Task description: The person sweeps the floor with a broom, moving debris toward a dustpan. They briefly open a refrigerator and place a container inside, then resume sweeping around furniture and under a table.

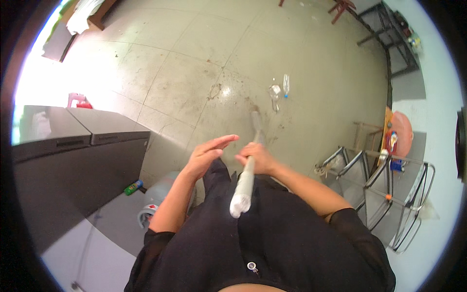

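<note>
My right hand (258,157) is closed around a long whitish pole (243,188) in front of my body. Its near end looks wrapped in white plastic and points at my torso; the far end runs down towards the floor and is blurred, so what it carries cannot be told. Beside the pole on the left, my left hand (209,155) holds nothing, its fingers stretched out and the thumb apart. Beyond the pole's far end, a clear plastic bottle with a blue cap (286,85) lies on the tiled floor (189,73). A crumpled clear plastic bottle (274,95) lies next to it.
A dark grey chest freezer (80,164) stands at left, near a grey gas cylinder (164,189) and a green can (133,187). A folding metal frame (372,186) leans at right, by a small table with a pink basin (403,133). A dark metal stand (390,40) is farther off.
</note>
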Available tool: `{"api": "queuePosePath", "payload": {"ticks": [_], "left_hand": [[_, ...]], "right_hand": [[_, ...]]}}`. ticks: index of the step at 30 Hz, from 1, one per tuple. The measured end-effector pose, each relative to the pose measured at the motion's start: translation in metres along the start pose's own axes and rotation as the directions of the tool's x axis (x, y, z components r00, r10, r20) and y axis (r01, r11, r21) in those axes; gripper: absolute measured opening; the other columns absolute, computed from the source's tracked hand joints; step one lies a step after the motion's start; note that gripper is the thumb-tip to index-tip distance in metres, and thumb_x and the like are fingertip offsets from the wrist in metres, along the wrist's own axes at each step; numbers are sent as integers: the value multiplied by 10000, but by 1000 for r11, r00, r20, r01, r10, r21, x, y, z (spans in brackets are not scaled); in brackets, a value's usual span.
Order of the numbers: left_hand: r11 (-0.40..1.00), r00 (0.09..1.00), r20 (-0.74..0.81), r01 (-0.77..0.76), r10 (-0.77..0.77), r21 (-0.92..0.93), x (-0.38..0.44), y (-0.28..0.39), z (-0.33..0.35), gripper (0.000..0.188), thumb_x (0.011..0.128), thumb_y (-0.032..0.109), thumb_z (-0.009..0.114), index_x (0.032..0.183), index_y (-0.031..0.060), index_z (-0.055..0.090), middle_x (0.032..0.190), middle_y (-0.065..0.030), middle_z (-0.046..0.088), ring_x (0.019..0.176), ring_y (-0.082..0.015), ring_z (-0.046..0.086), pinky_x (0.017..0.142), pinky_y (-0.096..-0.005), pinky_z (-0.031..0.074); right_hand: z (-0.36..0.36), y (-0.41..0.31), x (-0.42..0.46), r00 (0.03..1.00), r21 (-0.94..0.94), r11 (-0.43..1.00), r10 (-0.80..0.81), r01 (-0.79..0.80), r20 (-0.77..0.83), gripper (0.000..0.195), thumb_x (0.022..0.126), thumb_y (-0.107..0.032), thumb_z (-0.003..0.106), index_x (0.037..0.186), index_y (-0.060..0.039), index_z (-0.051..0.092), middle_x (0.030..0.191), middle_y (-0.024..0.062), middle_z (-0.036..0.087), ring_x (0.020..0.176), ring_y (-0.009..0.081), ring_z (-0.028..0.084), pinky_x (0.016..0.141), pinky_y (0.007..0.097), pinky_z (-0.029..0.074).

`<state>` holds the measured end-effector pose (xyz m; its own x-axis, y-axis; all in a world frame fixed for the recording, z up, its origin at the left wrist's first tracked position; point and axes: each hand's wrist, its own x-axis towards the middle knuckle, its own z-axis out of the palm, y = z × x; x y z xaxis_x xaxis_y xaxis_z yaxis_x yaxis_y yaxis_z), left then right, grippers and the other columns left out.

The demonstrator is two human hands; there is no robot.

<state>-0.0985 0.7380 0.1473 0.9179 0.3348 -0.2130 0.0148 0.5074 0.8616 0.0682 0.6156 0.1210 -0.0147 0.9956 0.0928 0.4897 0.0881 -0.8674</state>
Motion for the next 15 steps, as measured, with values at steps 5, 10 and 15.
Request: {"api": "queuePosePath", "payload": {"ticks": [5, 10, 15], "left_hand": [[971, 867, 482, -208, 126, 121, -13, 60, 10, 595, 869, 490, 414, 1024, -44, 625, 1082, -216, 560, 1039, -303, 518, 1024, -437, 270], [972, 880, 470, 164, -66, -171, 11, -45, 11, 473, 896, 331, 353, 944, -39, 644, 822, -135, 590, 775, -223, 550, 970, -367, 316], [994, 924, 379, -82, 51, 66, 53, -57, -49, 423, 860, 303, 368, 808, -25, 630, 700, -91, 580, 651, -161, 511, 706, -308, 403]], "right_hand": [[34, 10, -45, 950, -108, 949, 280, -295, -136, 269, 767, -203, 608, 572, -58, 492, 569, 137, 516, 562, 343, 515, 523, 400, 392], [68, 43, -83, 701, -40, 700, 710, -713, -61, 320, 745, -276, 593, 556, -60, 452, 564, 107, 521, 543, 310, 531, 513, 392, 401], [111, 100, -51, 710, 205, 735, 678, -647, -192, 285, 775, -271, 587, 951, -49, 613, 753, 62, 629, 699, 195, 614, 630, 324, 465]]}}
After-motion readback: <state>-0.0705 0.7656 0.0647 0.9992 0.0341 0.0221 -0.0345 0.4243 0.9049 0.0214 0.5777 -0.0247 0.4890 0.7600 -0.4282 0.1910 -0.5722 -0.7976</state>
